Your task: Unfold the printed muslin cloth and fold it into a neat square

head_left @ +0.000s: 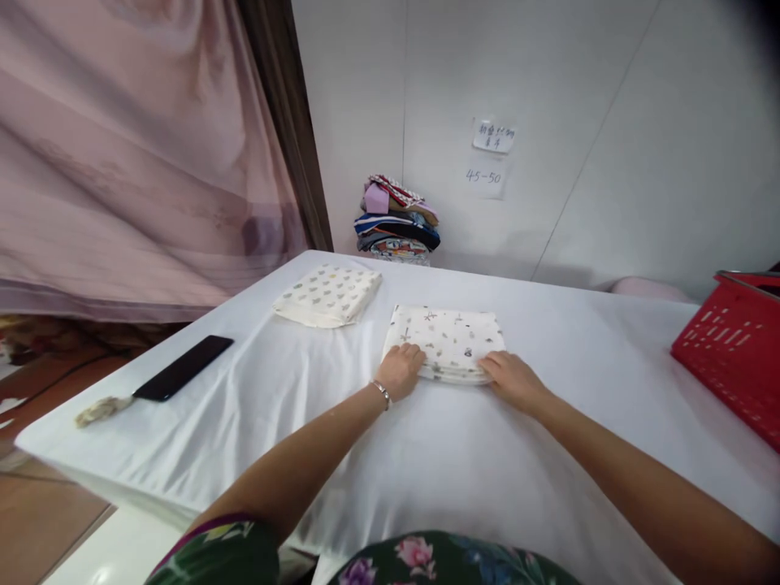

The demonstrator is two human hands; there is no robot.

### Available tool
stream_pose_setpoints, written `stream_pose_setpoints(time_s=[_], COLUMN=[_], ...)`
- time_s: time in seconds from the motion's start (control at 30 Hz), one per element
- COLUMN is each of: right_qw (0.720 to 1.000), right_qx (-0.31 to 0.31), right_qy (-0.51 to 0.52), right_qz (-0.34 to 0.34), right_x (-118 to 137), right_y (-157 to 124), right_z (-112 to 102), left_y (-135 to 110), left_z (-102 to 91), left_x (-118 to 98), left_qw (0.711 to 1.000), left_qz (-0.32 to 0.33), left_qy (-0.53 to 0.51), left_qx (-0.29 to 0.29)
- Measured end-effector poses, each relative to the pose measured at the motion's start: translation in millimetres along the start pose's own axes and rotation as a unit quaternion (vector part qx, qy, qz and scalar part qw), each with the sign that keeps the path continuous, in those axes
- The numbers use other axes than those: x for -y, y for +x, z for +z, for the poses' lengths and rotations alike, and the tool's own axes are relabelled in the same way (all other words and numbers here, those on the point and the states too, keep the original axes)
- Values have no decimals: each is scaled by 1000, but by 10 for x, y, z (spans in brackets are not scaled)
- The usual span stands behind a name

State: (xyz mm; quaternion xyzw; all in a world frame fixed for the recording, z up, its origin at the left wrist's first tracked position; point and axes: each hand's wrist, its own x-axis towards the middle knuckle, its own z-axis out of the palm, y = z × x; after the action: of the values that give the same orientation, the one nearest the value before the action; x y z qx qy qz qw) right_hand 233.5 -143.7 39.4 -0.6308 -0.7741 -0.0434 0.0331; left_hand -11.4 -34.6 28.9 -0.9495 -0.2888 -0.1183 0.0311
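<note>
A folded white cloth with a small scattered print lies on the white-covered table, its layers showing along the near edge. My left hand, with a bracelet at the wrist, is closed on the near left corner, fingers curled over the top. At the near right corner my right hand grips the same cloth, fingertips on its upper face. The undersides of both hands are hidden. Farther back to the left rests a second folded cloth, cream with a repeated grey motif, apart from both hands.
A dark phone with a pale strap lies on the table at the left. On the right stands a red plastic basket. Stacked folded fabrics sit behind the table by the wall. A pink curtain hangs at the left.
</note>
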Motion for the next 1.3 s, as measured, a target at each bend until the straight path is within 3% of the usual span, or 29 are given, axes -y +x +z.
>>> stream_pose_setpoints(time_s=[0.1, 0.23, 0.37, 0.57, 0.67, 0.8, 0.93, 1.3], right_qw=[999, 998, 997, 991, 987, 988, 982, 965], right_qx=[-6, -45, -45, 8, 21, 25, 13, 18], right_qy=[35, 35, 56, 125, 151, 146, 181, 250], right_qz=[15, 24, 28, 43, 57, 44, 47, 76], right_x=[21, 6, 28, 77, 98, 80, -1, -21], right_y=[-127, -212, -293, -272, -209, -171, -194, -167], right_z=[265, 299, 338, 135, 57, 122, 190, 114], left_y=[-162, -231, -288, -249, -178, -117, -102, -113], left_z=[247, 236, 220, 127, 103, 151, 201, 226], left_x=[-34, -44, -76, -100, -118, -131, -120, -177], left_qw=[999, 997, 997, 990, 990, 991, 987, 985], left_qz=[-13, -19, -14, -37, -20, -16, -40, -62], left_qy=[-32, -56, -72, -135, -137, -131, -157, -156], left_qx=[-13, -41, -28, -21, -16, 7, -9, -47])
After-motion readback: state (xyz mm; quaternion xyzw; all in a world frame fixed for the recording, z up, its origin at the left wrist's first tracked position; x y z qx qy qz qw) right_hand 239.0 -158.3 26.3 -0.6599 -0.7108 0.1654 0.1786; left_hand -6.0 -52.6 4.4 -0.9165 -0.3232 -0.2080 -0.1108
